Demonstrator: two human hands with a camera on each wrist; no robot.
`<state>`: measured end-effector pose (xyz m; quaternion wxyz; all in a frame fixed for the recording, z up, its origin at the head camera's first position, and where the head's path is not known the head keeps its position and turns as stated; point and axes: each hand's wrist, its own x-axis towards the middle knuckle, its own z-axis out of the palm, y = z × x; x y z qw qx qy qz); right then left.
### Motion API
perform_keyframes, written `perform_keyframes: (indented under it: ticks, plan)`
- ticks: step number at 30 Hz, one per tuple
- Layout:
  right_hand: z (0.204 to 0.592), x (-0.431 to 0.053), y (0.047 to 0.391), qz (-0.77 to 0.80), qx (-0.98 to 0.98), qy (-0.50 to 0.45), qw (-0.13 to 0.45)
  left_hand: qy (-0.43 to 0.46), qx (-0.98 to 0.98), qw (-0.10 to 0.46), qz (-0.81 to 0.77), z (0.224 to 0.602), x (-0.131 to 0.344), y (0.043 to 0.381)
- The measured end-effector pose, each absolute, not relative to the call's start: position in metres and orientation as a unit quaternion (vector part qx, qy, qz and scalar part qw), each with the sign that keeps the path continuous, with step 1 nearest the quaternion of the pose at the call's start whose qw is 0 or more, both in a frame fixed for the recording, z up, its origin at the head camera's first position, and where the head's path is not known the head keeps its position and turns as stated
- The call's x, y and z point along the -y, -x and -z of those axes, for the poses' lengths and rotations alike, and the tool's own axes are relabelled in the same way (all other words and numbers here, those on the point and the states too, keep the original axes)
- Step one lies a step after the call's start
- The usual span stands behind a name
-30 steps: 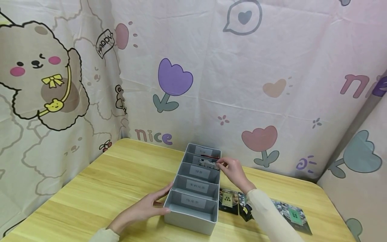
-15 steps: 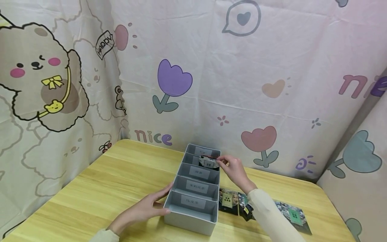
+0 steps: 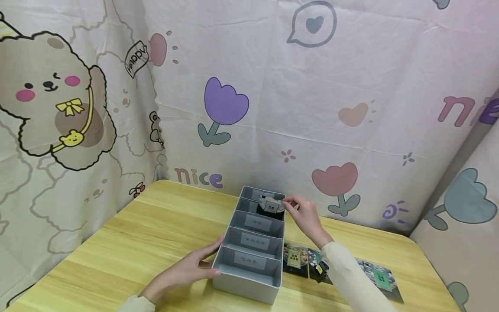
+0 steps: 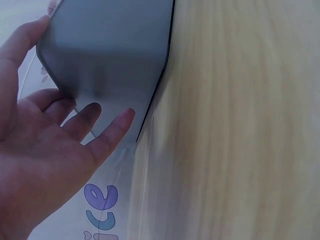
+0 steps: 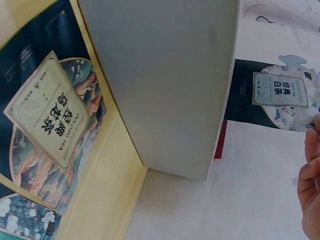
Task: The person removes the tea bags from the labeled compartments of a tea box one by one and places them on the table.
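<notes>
White tea packet (image 3: 270, 206) raised higher than half a second ago, over the gray divided box's (image 3: 245, 287) second compartment from the far end; in the head view it now hides a red edge. Right wrist view shows that red edge (image 5: 220, 141) and a legible label. Right hand (image 3: 306, 216) pinches packet's side; left hand (image 3: 189, 268), fingers spread, touches box. Packet: dark base, pale patterned top.
</notes>
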<state>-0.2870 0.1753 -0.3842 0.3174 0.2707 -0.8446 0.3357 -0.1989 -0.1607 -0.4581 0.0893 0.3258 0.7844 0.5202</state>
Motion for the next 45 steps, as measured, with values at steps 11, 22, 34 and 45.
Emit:
perform_keyframes:
  ticks: [11, 22, 34, 45]
  plan:
    - [0.372, -0.177, 0.285, -0.400, 0.840, -0.245, 0.274, -0.319, -0.782, 0.095, -0.526, 0.457, 0.160, 0.198]
    - [0.367, -0.178, 0.282, -0.505, 0.826, -0.173, 0.181, -0.318, -0.783, 0.098, -0.525, 0.456, 0.160, 0.197]
    - [0.366, -0.177, 0.273, -0.608, 0.781, -0.101, 0.102, -0.321, -0.783, 0.099, -0.523, 0.456, 0.160, 0.197]
    - [0.373, -0.181, 0.262, -0.615, 0.779, -0.078, 0.092, -0.321, -0.783, 0.101, -0.523, 0.455, 0.161, 0.198]
